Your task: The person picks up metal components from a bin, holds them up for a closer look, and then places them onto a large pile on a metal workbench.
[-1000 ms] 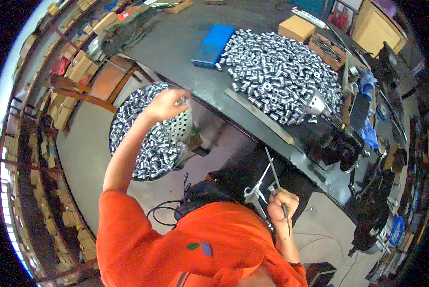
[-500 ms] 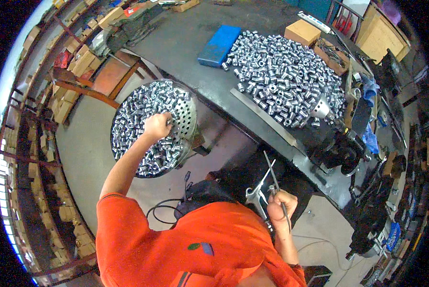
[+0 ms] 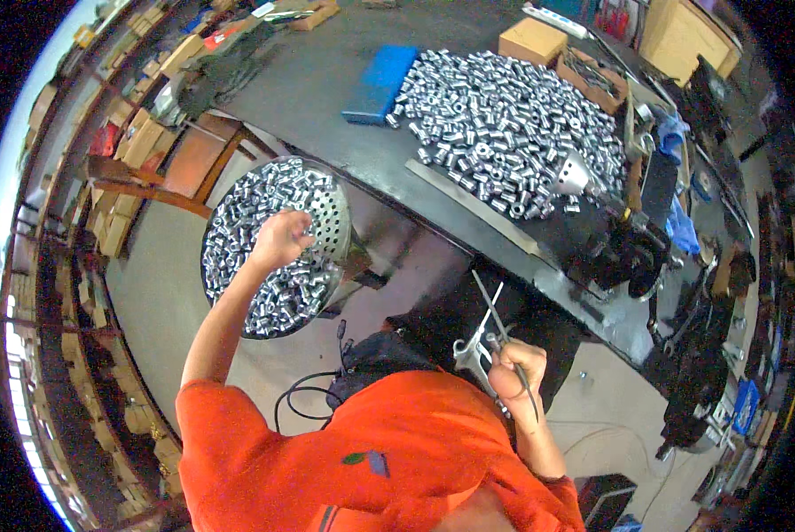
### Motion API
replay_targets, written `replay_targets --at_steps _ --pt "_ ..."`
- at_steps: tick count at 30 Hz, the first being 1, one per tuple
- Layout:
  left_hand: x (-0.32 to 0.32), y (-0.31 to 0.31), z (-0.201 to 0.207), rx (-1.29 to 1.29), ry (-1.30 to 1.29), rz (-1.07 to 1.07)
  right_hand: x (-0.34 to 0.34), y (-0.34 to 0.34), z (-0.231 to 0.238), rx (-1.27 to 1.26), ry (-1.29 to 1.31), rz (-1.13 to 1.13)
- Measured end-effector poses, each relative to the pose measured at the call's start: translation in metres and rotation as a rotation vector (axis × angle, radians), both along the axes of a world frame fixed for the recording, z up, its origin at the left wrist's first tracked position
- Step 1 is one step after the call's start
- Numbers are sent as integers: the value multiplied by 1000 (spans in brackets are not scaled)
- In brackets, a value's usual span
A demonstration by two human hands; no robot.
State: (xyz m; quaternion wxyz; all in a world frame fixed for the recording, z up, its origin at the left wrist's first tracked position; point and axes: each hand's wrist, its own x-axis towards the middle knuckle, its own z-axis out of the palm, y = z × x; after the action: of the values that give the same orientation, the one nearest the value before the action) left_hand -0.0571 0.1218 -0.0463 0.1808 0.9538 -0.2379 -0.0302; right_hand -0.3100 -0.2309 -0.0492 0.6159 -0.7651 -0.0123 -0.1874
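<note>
My left hand (image 3: 282, 239) is over a round perforated metal tray (image 3: 330, 213) heaped with short silver metal sleeves (image 3: 260, 199). Its fingers are curled toward each other, and whatever they may hold is hidden. At the front of my body, my right hand (image 3: 517, 371) is closed around a slim grey rod (image 3: 484, 297), file-like, that slants up past the knuckles. A small cylindrical metal piece (image 3: 493, 340) shows at its fingertips. Right beside these fingers is a silver air blow gun (image 3: 470, 356) with a thin nozzle; whether the hand also grips it, I cannot tell.
A dark worktable (image 3: 362, 155) bears a large pile of similar sleeves (image 3: 513, 124), a blue box (image 3: 384, 84), a cardboard box (image 3: 532, 41) and a flat metal bar (image 3: 473, 208). A dark machine (image 3: 623, 253) stands at its right. Wooden chair (image 3: 193, 168) and loaded shelves are left.
My left hand has risen slightly from the sleeves, its fingers shifting. My right hand keeps its grip on the rod. The whole view has shifted a little, with the table sliding up and left.
</note>
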Motion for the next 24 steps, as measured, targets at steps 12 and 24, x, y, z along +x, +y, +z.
replay_targets --at_steps 12,24 --pt "-77 -156 50 -532 851 -336 27 -4 13 -71 3 194" --pt "-92 -178 44 -464 675 -553 30 4 12 -303 146 139"
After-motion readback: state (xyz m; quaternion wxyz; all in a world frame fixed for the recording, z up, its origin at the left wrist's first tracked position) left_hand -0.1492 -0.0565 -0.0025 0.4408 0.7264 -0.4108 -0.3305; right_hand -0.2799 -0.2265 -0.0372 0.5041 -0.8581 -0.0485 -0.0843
